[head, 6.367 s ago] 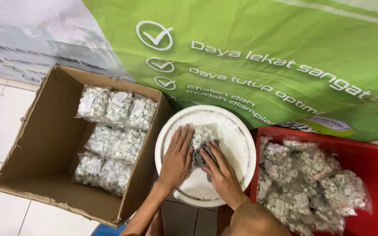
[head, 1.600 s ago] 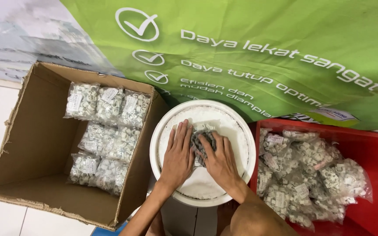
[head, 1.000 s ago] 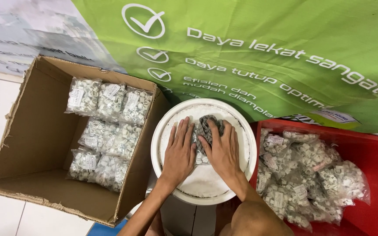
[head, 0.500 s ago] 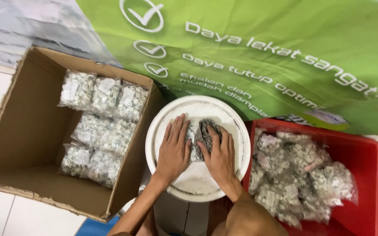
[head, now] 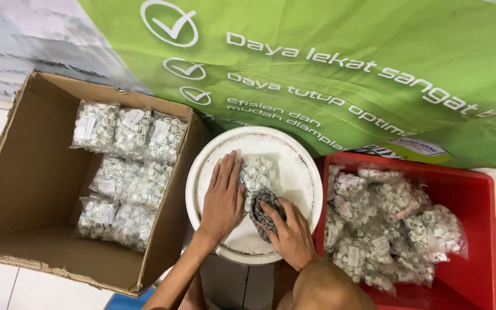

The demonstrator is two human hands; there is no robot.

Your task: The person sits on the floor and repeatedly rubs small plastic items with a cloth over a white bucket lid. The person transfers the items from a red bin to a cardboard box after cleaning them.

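On a round white lid (head: 294,163) lies a clear packet of small white clips (head: 256,173). My left hand (head: 223,198) rests flat on the lid, fingers against the packet's left side. My right hand (head: 289,232) presses a dark patterned cloth (head: 264,211) against the near end of the packet, fingers closed on the cloth.
A cardboard box (head: 24,172) at the left holds rows of filled clip packets (head: 127,166). A red plastic bin (head: 466,195) at the right holds a heap of similar packets (head: 386,221). A green printed banner (head: 328,63) lies behind. White floor tiles surround.
My right hand has slid toward me with the dark cloth, uncovering the packet's far end. The view has shifted slightly.
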